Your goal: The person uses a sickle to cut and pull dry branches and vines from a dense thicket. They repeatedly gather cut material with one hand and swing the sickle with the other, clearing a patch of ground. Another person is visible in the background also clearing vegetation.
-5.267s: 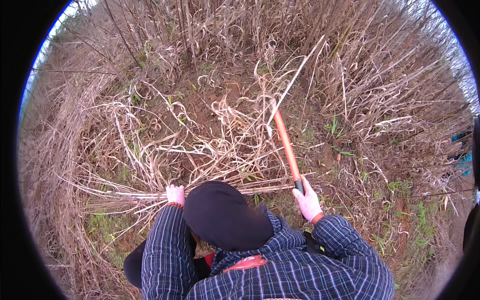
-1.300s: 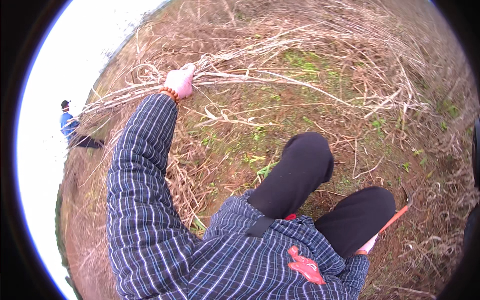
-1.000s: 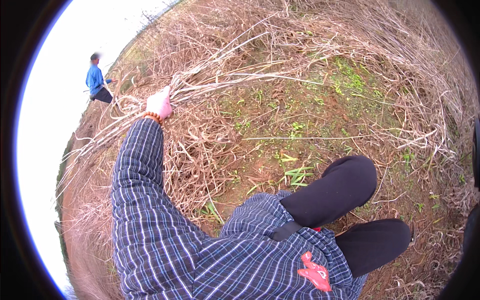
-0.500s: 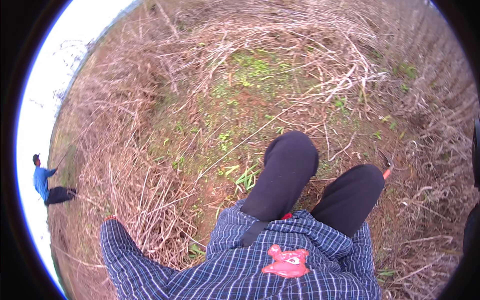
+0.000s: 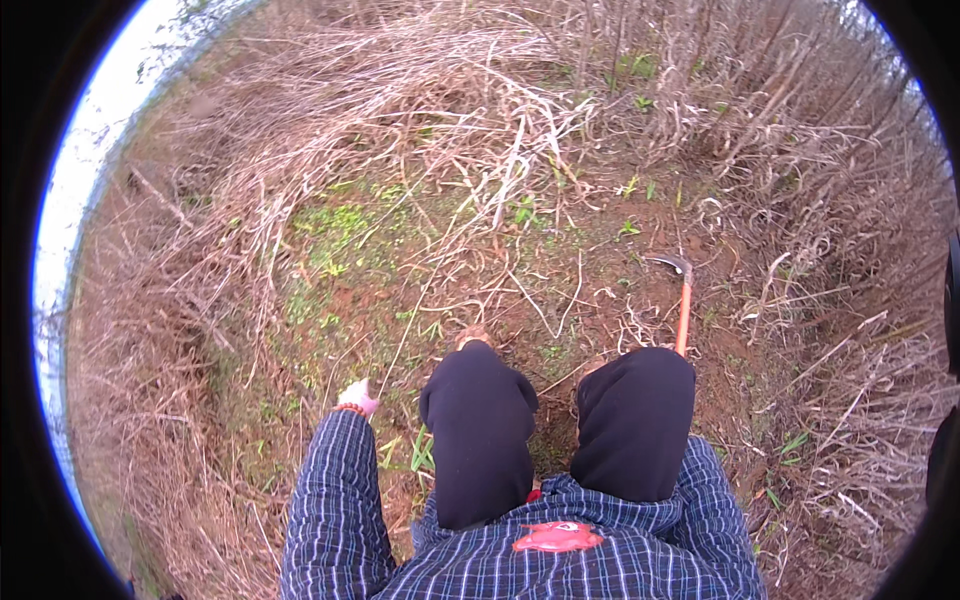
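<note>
My left hand (image 5: pixel 359 396), a bead bracelet at its wrist, is low over the ground to the left of my left knee. Its fingers are too small and turned away to show whether they are closed. A long dry stalk passes close by it; contact cannot be made out. Past my right knee sticks out a sickle (image 5: pixel 684 310) with an orange handle and a curved metal blade, lying over bare brown soil. The handle's lower end is hidden behind the knee. My right hand is out of sight, so whether it touches the handle is not visible.
My dark-trousered knees (image 5: pixel 482 430) are bent in front of me. Dry cut stalks (image 5: pixel 500 150) lie heaped ahead, with low green weeds (image 5: pixel 340 225) on the soil. Tall dry brush (image 5: pixel 780 90) stands at the far right, and dry grass (image 5: pixel 860 440) along the right side.
The view has swung to the right, and the distant person in blue has left it. My left arm has come forward, bringing the hand into sight. More of the sickle shows.
</note>
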Motion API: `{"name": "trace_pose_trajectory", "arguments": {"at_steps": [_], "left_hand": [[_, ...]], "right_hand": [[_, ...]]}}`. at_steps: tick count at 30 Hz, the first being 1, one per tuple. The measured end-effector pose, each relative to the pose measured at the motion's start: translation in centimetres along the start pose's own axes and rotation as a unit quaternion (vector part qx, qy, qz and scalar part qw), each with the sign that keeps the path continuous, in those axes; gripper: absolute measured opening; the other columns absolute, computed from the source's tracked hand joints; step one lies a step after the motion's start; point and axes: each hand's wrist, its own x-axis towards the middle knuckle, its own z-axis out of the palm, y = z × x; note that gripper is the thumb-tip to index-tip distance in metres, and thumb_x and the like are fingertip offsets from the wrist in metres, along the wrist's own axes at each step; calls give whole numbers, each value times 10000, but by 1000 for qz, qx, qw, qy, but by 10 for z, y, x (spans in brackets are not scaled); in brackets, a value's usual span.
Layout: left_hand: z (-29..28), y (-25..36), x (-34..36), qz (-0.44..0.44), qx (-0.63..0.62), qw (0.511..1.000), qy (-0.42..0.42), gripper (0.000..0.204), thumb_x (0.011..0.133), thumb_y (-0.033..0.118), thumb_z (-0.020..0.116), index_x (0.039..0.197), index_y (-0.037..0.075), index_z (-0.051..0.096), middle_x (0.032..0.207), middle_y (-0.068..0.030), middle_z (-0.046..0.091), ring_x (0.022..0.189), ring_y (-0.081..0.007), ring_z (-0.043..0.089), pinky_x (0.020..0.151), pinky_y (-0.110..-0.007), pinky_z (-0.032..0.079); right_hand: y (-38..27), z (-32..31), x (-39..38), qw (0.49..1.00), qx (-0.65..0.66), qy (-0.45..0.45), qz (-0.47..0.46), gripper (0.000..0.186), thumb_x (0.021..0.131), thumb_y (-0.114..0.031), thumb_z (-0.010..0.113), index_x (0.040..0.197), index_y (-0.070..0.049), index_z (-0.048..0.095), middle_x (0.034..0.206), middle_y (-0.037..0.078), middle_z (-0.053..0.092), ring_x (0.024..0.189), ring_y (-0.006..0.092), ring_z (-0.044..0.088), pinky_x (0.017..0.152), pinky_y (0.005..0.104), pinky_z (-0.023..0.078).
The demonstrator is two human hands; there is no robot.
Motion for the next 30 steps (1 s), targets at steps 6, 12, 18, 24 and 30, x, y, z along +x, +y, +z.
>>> {"name": "trace_pose_trajectory", "arguments": {"at_steps": [6, 12, 18, 24, 30], "left_hand": [[37, 52, 67, -124, -17, 992, 32, 1107, 736, 447, 796, 1535, 20, 159, 1407, -197, 491, 1274, -330, 508, 1040, -418, 453], [73, 70, 77, -119, -158, 980, 19, 767, 846, 371, 665, 1421, 1, 316, 1258, -189, 593, 1113, -320, 585, 951, -399, 499], [73, 53, 19, 29, -400, 909, 116, 407, 1000, 270, 492, 1280, -23, 526, 1123, -181, 669, 950, -297, 651, 855, -380, 541], [-64, 45, -57, 154, -292, 871, 364, 366, 1029, 173, 484, 1287, -76, 559, 1127, -214, 685, 969, -260, 678, 871, -353, 537], [-254, 178, -117, 376, -49, 831, 408, 134, 963, 66, 507, 1032, 41, 619, 764, -147, 652, 592, -300, 625, 551, -360, 506]], "right_hand": [[6, 60, -1, 1000, 0, 6, -19, 513, 946, -546, 555, 996, -46, 653, 799, 33, 626, 677, 158, 588, 615, 315, 473], [29, 39, -14, 997, -20, 70, -26, 451, 942, -508, 593, 956, -59, 637, 730, 11, 592, 614, 141, 559, 563, 303, 451], [30, -4, -25, 990, 16, 125, -57, 393, 944, -479, 611, 924, -86, 600, 648, -11, 534, 517, 123, 506, 479, 292, 415], [32, -62, -43, 984, 114, 136, -13, 387, 952, -485, 594, 956, -101, 546, 602, -27, 473, 440, 98, 444, 389, 282, 382], [93, -94, -55, 988, 96, 116, 24, 395, 950, -478, 591, 854, -96, 554, 586, 2, 511, 417, 119, 480, 364, 290, 386]]}}
